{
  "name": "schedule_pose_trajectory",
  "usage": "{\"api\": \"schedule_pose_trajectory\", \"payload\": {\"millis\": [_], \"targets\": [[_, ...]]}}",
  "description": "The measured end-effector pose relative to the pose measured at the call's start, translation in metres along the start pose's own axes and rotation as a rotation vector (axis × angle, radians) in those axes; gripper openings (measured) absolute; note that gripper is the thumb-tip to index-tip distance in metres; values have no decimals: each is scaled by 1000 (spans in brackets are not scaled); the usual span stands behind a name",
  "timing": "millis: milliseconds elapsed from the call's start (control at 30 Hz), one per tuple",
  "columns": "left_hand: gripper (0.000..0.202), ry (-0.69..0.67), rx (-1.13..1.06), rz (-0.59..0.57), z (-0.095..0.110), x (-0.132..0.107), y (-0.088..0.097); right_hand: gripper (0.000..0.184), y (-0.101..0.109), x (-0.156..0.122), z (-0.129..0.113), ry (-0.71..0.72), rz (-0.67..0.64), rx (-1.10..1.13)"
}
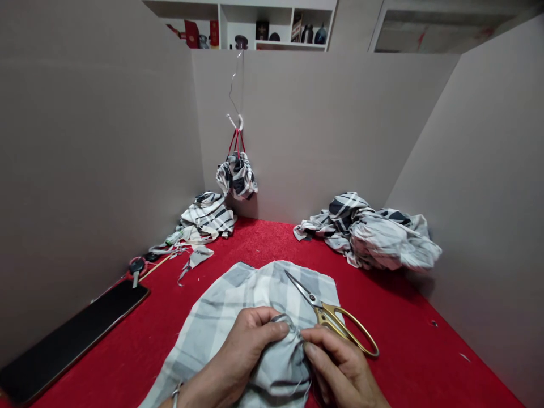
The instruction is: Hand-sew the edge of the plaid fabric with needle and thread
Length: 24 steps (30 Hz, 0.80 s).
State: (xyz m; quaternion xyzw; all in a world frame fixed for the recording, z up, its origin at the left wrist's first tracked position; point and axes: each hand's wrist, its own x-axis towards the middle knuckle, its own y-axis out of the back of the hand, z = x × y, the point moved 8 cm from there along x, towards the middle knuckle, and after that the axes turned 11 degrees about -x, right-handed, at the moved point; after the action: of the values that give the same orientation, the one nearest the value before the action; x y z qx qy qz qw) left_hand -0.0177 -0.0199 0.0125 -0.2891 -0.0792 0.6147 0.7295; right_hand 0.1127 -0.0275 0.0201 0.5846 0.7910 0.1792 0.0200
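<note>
A piece of grey and white checked cloth (221, 306) lies spread on the red table covering, its near part gathered up in my hands. My left hand (250, 345) pinches a bunched fold of it between thumb and fingers. Close by on the right, my right hand (340, 362) has thumb and forefinger pressed together at the puckered edge of the same cloth. Whether a needle or thread sits in those fingertips is too small to tell. Gold-handled scissors (314, 300) rest on the cloth just beyond my right hand, blades pointing away to the left.
A black phone (76, 340) and a key (136, 269) lie at the left. Checked cloth scraps (208, 215) are heaped at the back left, a larger cloth pile (378, 235) at the right. A checked pouch (238, 173) hangs from a hook. Grey panels (297, 124) enclose the table.
</note>
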Motion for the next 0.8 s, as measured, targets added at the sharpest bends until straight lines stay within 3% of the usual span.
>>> {"api": "schedule_pose_trajectory", "payload": {"millis": [233,567,800], "targets": [[20,-92,173,51,7,-1,2,29,-2,2,-3,114,-19,-159],[22,-76,136,6,6,-1,-2,26,-1,1,-7,151,-12,-192],[12,-458,642,27,29,-9,-8,24,0,1,-8,147,17,-176]]}}
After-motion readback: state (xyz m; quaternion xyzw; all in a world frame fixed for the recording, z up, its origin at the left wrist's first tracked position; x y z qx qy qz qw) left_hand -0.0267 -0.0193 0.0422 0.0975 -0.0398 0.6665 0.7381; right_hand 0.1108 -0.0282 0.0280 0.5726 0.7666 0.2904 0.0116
